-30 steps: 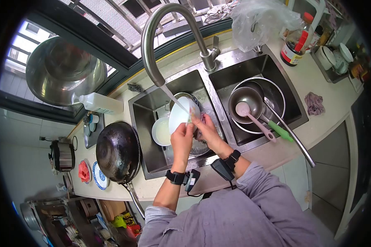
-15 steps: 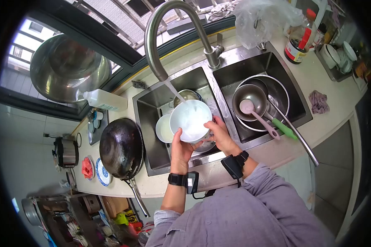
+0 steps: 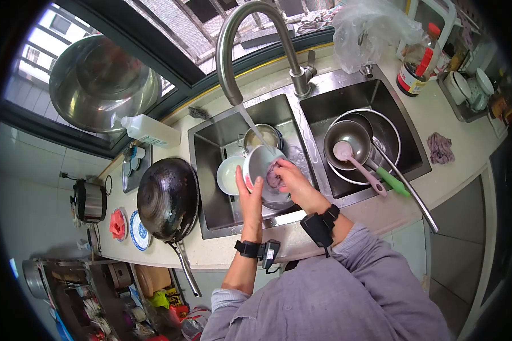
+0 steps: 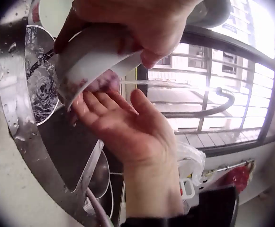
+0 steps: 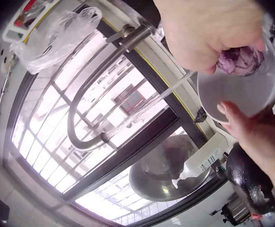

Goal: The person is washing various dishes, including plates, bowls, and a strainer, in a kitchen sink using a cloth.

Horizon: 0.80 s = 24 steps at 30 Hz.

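A white bowl (image 3: 258,161) is tilted over the left sink basin, in the stream from the faucet (image 3: 233,91). My left hand (image 3: 250,206) grips its near left side, thumb at the rim in the right wrist view. My right hand (image 3: 297,186) holds a wet purple cloth (image 5: 241,60) against the inside of the bowl. In the left wrist view the right palm faces the camera, with its fingertips hidden inside the bowl. Below, a second white bowl (image 3: 228,175) and a metal pot (image 3: 261,140) sit in the basin.
The right basin holds a large pot (image 3: 393,136), a small saucepan (image 3: 342,137) and a pink ladle (image 3: 358,165). An upturned wok (image 3: 166,199) lies left of the sink, near a white bottle (image 3: 152,131). Another cloth (image 3: 440,148) lies on the right counter.
The bowl turned from showing its outside to facing up in both hands. It is now tipped sideways, and the right hand has moved inside it with the cloth.
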{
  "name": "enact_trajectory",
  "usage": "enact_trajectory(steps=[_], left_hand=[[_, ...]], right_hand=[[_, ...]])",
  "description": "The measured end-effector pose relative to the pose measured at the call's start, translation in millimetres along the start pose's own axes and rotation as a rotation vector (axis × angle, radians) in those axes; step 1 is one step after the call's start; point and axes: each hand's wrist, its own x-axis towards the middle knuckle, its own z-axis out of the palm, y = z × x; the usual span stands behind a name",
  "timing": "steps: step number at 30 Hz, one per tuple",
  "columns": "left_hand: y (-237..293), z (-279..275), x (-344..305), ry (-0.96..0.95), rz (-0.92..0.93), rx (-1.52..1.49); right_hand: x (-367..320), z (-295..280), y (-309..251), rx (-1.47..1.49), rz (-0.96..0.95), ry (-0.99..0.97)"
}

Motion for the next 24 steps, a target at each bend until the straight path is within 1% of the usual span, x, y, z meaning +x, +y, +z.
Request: enact_trajectory(steps=[2,3,4,5,6,8,9,10,12,13,14,16,17,18,19,20,21,22,24], left_hand=[[3.1,6.5,-6.6,0.004,-0.011,-0.013],[1.5,8.4,-7.7,-0.035,-0.025,-0.034],[1.3,10.6,-8.7,-0.073,-0.037,-0.055],[2.3,12.6,-11.6,-0.089,-0.112,-0.107],[4.9,12.4,-11.3,-0.087,-0.112,-0.106],[10.4,12.5,-9.1,-0.088,-0.306,-0.153],[30.9,15.7,-9.6,-0.071,-0.387,-0.134],[23.2,12.0,-6.5,-0.090,-0.322,-0.098],[7.1,-4.4,6.8,-0.120,-0.378,-0.107],[7.1,-7.7,10.1,-0.082,-0.380,-0.175],[-14.9,-17.2,19.2,-0.048,-0.249,-0.155],[1.1,-15.3,14.7,-0.068,-0.238,-0.080],[8.2,-13.2,11.2,-0.068,-0.237,-0.078],[14.6,-9.4,7.4,-0.072,-0.298,-0.083],[17.9,-5.8,5.0,-0.076,-0.358,-0.088],[18.3,-2.8,3.3,-0.077,-0.356,-0.085],[18.0,0.0,1.2,-0.095,-0.384,-0.109],[17.2,0.6,-0.6,-0.111,-0.414,-0.132],[13.6,-1.2,1.5,-0.098,-0.440,-0.137]], right_hand=[[28.5,-12.0,20.8,0.198,0.079,-0.108],[32.8,-9.1,24.3,0.199,0.081,-0.109],[37.8,-3.6,28.2,0.347,-0.004,0.019],[41.9,0.4,31.9,0.494,-0.089,0.148],[41.2,4.0,30.3,0.494,-0.088,0.146],[37.6,7.5,27.8,0.324,-0.199,-0.167],[32.4,8.3,27.3,0.327,-0.198,-0.271],[29.1,3.6,22.3,0.328,-0.197,-0.268],[22.0,-8.5,7.3,-0.205,-0.071,-0.731],[24.4,-9.9,8.1,-0.451,-0.097,-0.777],[28.0,-11.6,6.6,-0.448,-0.100,-0.774],[24.7,-6.9,-9.0,-1.402,-0.083,-0.755],[18.5,-5.3,-14.4,-1.516,-0.148,-0.676],[28.5,-6.5,-2.1,-1.513,-0.151,-0.675],[46.4,-8.5,19.5,-1.370,-0.405,-0.448],[56.9,-7.6,31.7,-1.206,-0.639,-0.221],[50.9,2.1,23.7,-1.055,-0.496,-0.225],[52.3,5.8,26.2,-1.053,-0.494,-0.228],[53.7,8.9,30.8,-0.493,-0.303,-0.434]])
